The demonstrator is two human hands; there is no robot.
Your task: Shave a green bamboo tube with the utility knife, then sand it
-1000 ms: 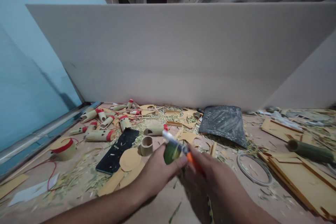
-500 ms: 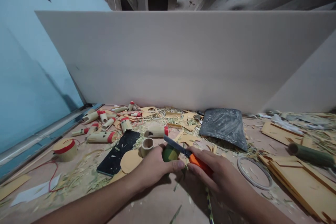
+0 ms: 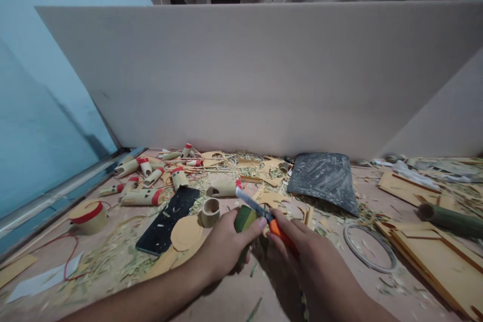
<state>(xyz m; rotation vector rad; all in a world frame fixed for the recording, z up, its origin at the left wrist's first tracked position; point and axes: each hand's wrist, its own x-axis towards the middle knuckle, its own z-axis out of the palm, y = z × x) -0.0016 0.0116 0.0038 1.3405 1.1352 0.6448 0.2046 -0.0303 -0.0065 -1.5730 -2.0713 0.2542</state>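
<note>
Above the littered counter point(image 3: 230, 304), short of its back edge, the left hand point(image 3: 226, 239) pinches a green piece point(image 3: 244, 217), apparently just turned, offering another face to the knife point(image 3: 279, 232) in the right hand's point(image 3: 313, 251) curled fingers.

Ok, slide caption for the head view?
Left hand grips a green piece; right hand holds a knife, amid shavings.

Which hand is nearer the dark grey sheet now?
Right. The right hand, gripping the orange-handled knife, is in front of the dark grey sheet, slightly left; the left hand, holding the green piece, is farther left.
</note>
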